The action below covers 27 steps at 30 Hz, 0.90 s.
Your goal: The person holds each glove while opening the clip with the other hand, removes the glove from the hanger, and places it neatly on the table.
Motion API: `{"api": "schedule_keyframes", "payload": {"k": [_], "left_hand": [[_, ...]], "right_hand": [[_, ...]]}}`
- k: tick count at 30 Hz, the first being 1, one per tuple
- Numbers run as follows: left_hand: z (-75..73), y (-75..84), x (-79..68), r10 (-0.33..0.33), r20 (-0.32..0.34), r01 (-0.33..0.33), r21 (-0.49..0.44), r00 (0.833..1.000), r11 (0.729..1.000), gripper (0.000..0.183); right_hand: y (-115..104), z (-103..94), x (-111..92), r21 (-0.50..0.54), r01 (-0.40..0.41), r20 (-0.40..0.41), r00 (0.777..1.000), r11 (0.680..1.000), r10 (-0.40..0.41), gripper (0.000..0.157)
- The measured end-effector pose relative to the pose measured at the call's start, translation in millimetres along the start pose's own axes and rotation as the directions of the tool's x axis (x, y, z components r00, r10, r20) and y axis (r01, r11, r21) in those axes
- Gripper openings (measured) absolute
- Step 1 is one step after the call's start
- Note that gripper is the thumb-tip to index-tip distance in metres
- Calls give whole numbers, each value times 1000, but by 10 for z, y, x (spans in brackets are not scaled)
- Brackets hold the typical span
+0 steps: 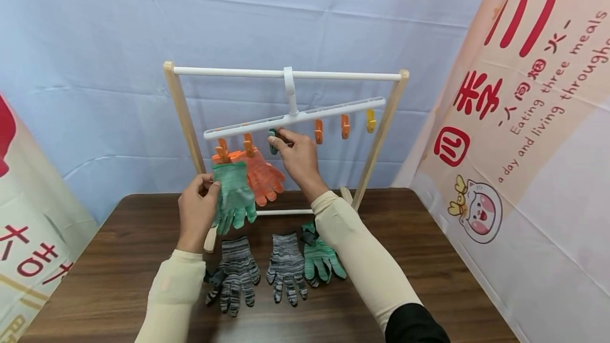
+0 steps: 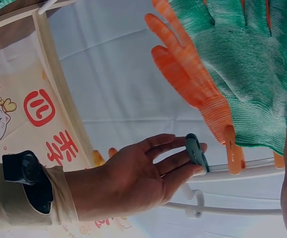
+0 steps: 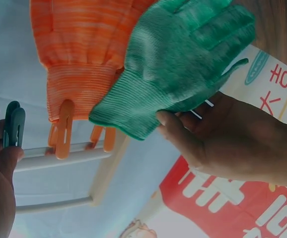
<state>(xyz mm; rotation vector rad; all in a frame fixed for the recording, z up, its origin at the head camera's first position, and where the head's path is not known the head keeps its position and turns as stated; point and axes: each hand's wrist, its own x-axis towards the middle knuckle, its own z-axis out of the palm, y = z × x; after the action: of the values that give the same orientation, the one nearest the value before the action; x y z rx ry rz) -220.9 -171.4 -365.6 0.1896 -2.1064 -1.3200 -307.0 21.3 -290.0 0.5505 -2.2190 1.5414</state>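
My left hand [image 1: 197,208] holds a green knit glove [image 1: 233,189] by its side near the cuff, fingers hanging down. The glove overlaps an orange glove [image 1: 263,176] in the head view. Orange clips [image 3: 65,130] fasten the orange glove's cuff to a white hanger [image 1: 295,118]. Between thumb and fingers, my right hand [image 1: 300,158] pinches a dark green clip [image 2: 196,153] under the hanger's bar, right of the orange glove. The right wrist view shows this clip upright in the fingertips, apart from the green glove.
A wood-and-white rack [image 1: 229,72] carries the hanger, which tilts down to the left. Orange clips [image 1: 345,126] and a yellow clip [image 1: 370,121] hang at its right. Grey striped gloves [image 1: 235,269] and another green glove [image 1: 321,258] lie on the brown table [image 1: 410,258].
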Motion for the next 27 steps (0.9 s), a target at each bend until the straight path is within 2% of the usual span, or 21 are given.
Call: {"api": "schedule_keyframes", "payload": {"k": [19,27], "left_hand": [[-250,-228,61,-79,-58,83,74,995,994,26],[-352,-392,84,-153,-66,158,88,986,984,30]], "right_hand": [[36,0,26,12,17,-2,1000,1000,-17,36],[39,18,20,-12,8,-16,1000,1000,-8,36]]}}
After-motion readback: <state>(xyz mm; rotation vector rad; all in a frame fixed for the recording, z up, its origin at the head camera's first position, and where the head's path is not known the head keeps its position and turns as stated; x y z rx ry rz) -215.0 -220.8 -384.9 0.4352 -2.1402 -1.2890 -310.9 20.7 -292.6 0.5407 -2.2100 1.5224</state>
